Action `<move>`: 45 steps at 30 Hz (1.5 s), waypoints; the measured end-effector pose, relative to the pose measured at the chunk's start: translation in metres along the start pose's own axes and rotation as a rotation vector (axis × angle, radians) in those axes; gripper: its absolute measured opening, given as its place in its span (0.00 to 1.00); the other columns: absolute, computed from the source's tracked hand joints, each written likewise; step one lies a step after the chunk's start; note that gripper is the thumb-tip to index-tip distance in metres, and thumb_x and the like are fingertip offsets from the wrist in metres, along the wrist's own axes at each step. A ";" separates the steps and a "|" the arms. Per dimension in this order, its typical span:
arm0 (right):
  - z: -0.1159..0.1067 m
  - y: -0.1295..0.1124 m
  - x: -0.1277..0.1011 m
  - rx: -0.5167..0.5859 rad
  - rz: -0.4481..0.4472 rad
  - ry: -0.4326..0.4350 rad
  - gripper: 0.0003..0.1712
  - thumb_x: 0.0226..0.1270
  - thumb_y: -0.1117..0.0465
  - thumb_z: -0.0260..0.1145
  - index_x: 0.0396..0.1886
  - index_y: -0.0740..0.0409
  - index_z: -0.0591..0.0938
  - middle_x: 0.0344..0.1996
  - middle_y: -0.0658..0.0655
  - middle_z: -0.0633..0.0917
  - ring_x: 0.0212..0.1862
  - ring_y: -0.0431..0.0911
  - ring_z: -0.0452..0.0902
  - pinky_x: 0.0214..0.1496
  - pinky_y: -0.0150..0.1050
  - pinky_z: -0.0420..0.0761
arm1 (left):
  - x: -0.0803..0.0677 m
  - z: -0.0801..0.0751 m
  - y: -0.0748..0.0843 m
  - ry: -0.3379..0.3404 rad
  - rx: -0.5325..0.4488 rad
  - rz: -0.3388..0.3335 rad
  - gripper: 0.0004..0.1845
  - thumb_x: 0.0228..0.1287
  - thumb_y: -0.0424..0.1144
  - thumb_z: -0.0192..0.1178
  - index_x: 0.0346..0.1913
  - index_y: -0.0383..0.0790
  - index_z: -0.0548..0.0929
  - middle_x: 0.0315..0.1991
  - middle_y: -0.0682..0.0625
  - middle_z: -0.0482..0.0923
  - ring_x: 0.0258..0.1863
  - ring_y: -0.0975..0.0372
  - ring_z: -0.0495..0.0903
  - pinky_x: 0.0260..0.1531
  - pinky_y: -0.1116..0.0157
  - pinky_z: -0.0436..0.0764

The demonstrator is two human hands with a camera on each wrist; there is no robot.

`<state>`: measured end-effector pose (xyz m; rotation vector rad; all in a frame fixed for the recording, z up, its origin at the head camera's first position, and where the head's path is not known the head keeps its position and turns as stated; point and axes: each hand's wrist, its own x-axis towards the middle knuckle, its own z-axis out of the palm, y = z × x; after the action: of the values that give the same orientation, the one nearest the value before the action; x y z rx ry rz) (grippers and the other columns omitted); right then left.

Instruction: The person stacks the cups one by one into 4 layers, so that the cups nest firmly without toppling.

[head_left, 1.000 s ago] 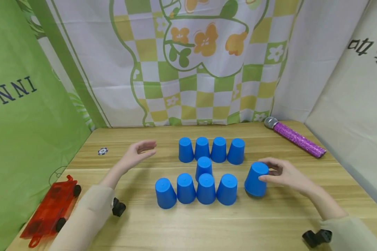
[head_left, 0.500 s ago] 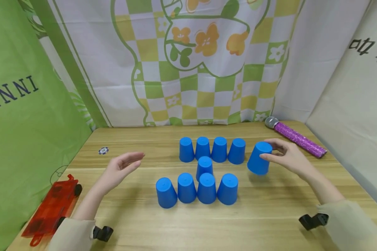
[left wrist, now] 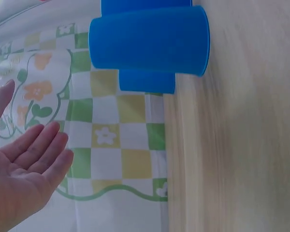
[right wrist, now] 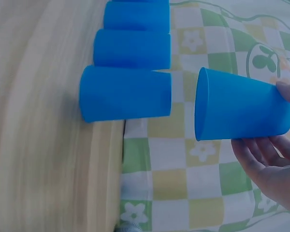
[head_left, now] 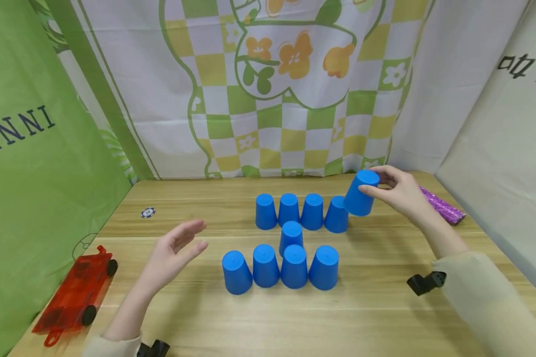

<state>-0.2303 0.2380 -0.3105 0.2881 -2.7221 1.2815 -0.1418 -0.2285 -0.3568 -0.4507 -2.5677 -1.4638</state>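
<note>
Cup [head_left: 361, 193] gripped by right hand [head_left: 395, 193] — above back row.

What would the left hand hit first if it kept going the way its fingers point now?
Probably the back row of blue cups. The left hand hangs open above the table, fingers aimed forward and to the right. Depth is unclear, so it might instead clip the single middle cup or pass above them.
</note>
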 end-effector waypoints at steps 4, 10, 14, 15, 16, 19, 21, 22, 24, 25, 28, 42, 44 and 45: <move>0.008 -0.007 0.010 0.037 0.000 -0.003 0.36 0.63 0.46 0.64 0.64 0.61 0.68 0.59 0.65 0.74 0.60 0.57 0.70 0.55 0.50 0.75 | -0.002 0.013 -0.002 0.024 0.011 -0.029 0.27 0.60 0.42 0.64 0.60 0.36 0.72 0.58 0.43 0.76 0.60 0.55 0.73 0.60 0.74 0.71; 0.026 -0.015 0.025 0.070 -0.033 -0.010 0.36 0.62 0.46 0.65 0.63 0.62 0.69 0.56 0.66 0.76 0.59 0.57 0.71 0.54 0.50 0.75 | -0.006 0.038 -0.002 0.000 -0.023 -0.107 0.31 0.54 0.45 0.69 0.60 0.39 0.73 0.59 0.44 0.76 0.62 0.53 0.72 0.63 0.57 0.70; 0.040 -0.017 0.034 0.078 -0.054 0.008 0.35 0.60 0.47 0.67 0.61 0.62 0.71 0.54 0.66 0.77 0.57 0.57 0.72 0.57 0.53 0.75 | -0.008 0.051 -0.002 -0.033 -0.048 -0.145 0.33 0.52 0.45 0.70 0.61 0.40 0.72 0.60 0.45 0.75 0.63 0.53 0.71 0.64 0.55 0.69; 0.043 -0.018 0.036 0.076 -0.060 0.010 0.34 0.60 0.48 0.67 0.60 0.62 0.71 0.53 0.66 0.78 0.57 0.57 0.73 0.57 0.53 0.75 | -0.008 0.053 -0.002 -0.041 -0.053 -0.152 0.33 0.52 0.45 0.70 0.61 0.40 0.72 0.60 0.45 0.75 0.63 0.53 0.71 0.64 0.55 0.69; 0.046 -0.018 0.037 0.075 -0.063 0.011 0.34 0.60 0.48 0.68 0.59 0.62 0.72 0.53 0.66 0.78 0.56 0.57 0.73 0.56 0.53 0.76 | -0.008 0.055 -0.003 -0.049 -0.057 -0.153 0.33 0.51 0.45 0.71 0.61 0.40 0.72 0.60 0.45 0.75 0.63 0.53 0.71 0.64 0.55 0.69; 0.051 -0.021 0.041 0.080 -0.063 0.003 0.33 0.59 0.49 0.68 0.58 0.63 0.72 0.53 0.66 0.78 0.57 0.58 0.73 0.56 0.53 0.76 | -0.006 0.060 -0.006 -0.069 -0.067 -0.150 0.33 0.50 0.44 0.72 0.60 0.38 0.73 0.59 0.43 0.75 0.62 0.53 0.72 0.63 0.55 0.70; 0.052 -0.023 0.042 0.086 -0.053 -0.003 0.33 0.60 0.49 0.68 0.59 0.63 0.72 0.53 0.66 0.77 0.57 0.58 0.73 0.57 0.53 0.75 | -0.006 0.062 -0.007 -0.078 -0.078 -0.152 0.33 0.49 0.43 0.72 0.59 0.37 0.73 0.59 0.41 0.75 0.61 0.52 0.73 0.63 0.55 0.70; 0.053 -0.023 0.042 0.087 -0.044 -0.007 0.33 0.60 0.49 0.68 0.59 0.63 0.72 0.54 0.66 0.77 0.58 0.58 0.72 0.57 0.53 0.75 | -0.005 0.063 -0.008 -0.083 -0.083 -0.153 0.33 0.49 0.42 0.72 0.59 0.37 0.73 0.59 0.41 0.75 0.61 0.52 0.73 0.63 0.55 0.71; 0.055 -0.023 0.043 0.086 -0.028 -0.014 0.34 0.60 0.49 0.68 0.59 0.63 0.71 0.55 0.66 0.77 0.59 0.58 0.71 0.58 0.54 0.75 | -0.005 0.064 -0.008 -0.097 -0.086 -0.159 0.33 0.49 0.42 0.72 0.59 0.36 0.73 0.58 0.40 0.75 0.60 0.52 0.73 0.62 0.55 0.72; 0.055 -0.022 0.044 0.086 -0.020 -0.018 0.34 0.60 0.48 0.68 0.59 0.63 0.71 0.55 0.66 0.76 0.59 0.58 0.71 0.58 0.54 0.74 | -0.006 0.065 -0.008 -0.105 -0.084 -0.164 0.33 0.49 0.42 0.72 0.59 0.36 0.73 0.58 0.40 0.75 0.60 0.52 0.73 0.61 0.54 0.72; 0.058 -0.019 0.046 0.079 -0.007 -0.026 0.35 0.60 0.48 0.67 0.60 0.63 0.70 0.55 0.66 0.76 0.59 0.58 0.71 0.58 0.54 0.75 | -0.007 0.065 -0.007 -0.125 -0.072 -0.180 0.33 0.48 0.41 0.73 0.59 0.37 0.73 0.58 0.41 0.75 0.59 0.51 0.74 0.59 0.53 0.74; 0.058 -0.017 0.047 0.058 -0.010 -0.025 0.33 0.61 0.51 0.67 0.61 0.64 0.70 0.56 0.67 0.76 0.60 0.60 0.70 0.58 0.55 0.74 | -0.007 0.065 -0.011 -0.144 -0.050 -0.185 0.29 0.48 0.39 0.73 0.54 0.36 0.76 0.51 0.42 0.79 0.54 0.50 0.77 0.54 0.54 0.79; 0.058 -0.017 0.047 0.056 -0.011 -0.027 0.33 0.61 0.51 0.66 0.61 0.64 0.70 0.57 0.68 0.75 0.60 0.60 0.70 0.59 0.55 0.73 | -0.007 0.065 -0.011 -0.136 -0.045 -0.197 0.29 0.47 0.39 0.73 0.53 0.37 0.76 0.50 0.43 0.79 0.53 0.51 0.77 0.53 0.55 0.79; 0.058 -0.017 0.047 0.055 -0.011 -0.028 0.33 0.62 0.52 0.66 0.61 0.64 0.70 0.57 0.68 0.75 0.60 0.60 0.70 0.59 0.55 0.73 | -0.007 0.065 -0.011 -0.136 -0.045 -0.200 0.28 0.47 0.39 0.73 0.53 0.38 0.76 0.50 0.43 0.79 0.53 0.51 0.77 0.53 0.55 0.79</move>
<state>-0.2736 0.1769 -0.3254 0.3285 -2.7075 1.3611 -0.1374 -0.1790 -0.4014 -0.3160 -2.7602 -1.6104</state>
